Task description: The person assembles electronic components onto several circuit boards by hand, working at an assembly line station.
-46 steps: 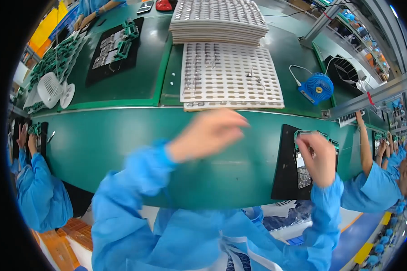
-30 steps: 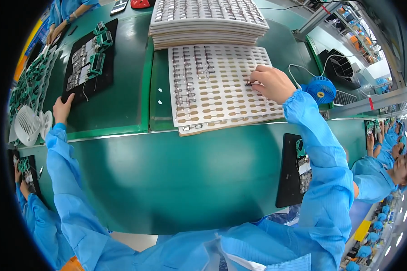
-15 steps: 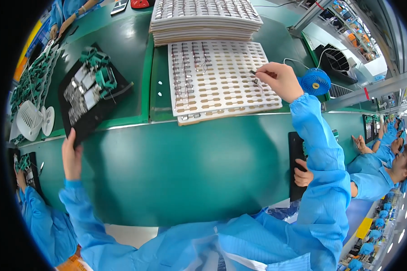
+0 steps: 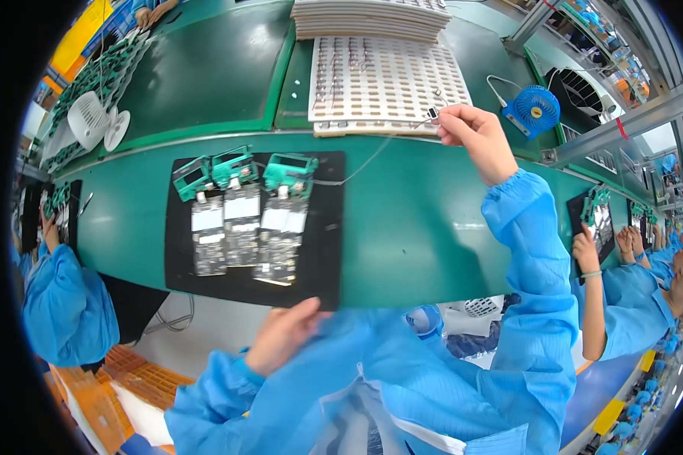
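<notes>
In front of me on the green bench lies a black mat (image 4: 330,250). It carries three circuit boards (image 4: 284,243) with green plastic frames (image 4: 288,168) at their far ends. A thin grey cable (image 4: 372,155) arcs from the right-hand frame toward the tray. At the mat's near edge is my left hand (image 4: 281,337), its fingers smeared by motion; whether it grips the mat is unclear. My right hand (image 4: 482,144) pinches a small dark part with thin wires (image 4: 432,114), just over the near right edge of a white slotted tray (image 4: 387,91).
More trays (image 4: 372,29) are stacked behind. A blue fan (image 4: 536,110) stands at right, a white fan (image 4: 91,121) at left beside a heap of green frames (image 4: 102,76). Co-workers sit on both sides; one person's hand (image 4: 586,250) holds another black mat (image 4: 580,208).
The black mat with its boards has come from the far left to the bench before me. My left hand has moved right and nearer. My right hand has drawn back slightly with the small part.
</notes>
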A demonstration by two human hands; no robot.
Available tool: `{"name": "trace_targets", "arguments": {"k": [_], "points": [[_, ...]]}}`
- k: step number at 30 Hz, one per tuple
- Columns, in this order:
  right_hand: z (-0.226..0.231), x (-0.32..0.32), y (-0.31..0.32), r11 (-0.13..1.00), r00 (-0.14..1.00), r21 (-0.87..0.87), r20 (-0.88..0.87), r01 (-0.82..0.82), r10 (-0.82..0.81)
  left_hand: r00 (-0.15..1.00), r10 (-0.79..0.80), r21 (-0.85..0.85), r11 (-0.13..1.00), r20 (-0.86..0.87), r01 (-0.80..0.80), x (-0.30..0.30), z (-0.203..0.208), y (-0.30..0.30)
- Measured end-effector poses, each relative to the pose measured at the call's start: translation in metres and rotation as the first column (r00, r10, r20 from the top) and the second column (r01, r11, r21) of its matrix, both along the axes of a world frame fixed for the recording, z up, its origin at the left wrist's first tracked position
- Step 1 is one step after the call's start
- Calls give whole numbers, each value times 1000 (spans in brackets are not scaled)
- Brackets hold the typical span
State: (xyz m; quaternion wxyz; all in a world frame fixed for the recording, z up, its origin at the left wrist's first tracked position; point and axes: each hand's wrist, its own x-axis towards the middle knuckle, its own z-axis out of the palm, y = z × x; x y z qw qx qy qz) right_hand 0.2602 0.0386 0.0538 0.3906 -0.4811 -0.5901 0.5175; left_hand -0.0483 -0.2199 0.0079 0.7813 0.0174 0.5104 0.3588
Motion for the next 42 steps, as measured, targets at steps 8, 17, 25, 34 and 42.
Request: {"name": "trace_targets", "arguments": {"k": [8,17,25,34,42], "points": [[54,46,-103,999,999,24,24,-21,20,934,-196,21,980,298,199,178,-24,26],[12,10,-129,994,993,-106,-117,10,-22,812,-310,742,336,-495,580,136,19,71],[2,-24,-127,999,995,-38,-90,38,-42,808,231,834,268,-542,483,106,39,138],[-13,-41,-100,997,997,43,-51,63,-60,619,302,672,115,-725,731,80,38,173],[-29,-43,-83,969,987,-225,-104,100,-126,857,-36,707,548,-514,447,65,30,193]]}}
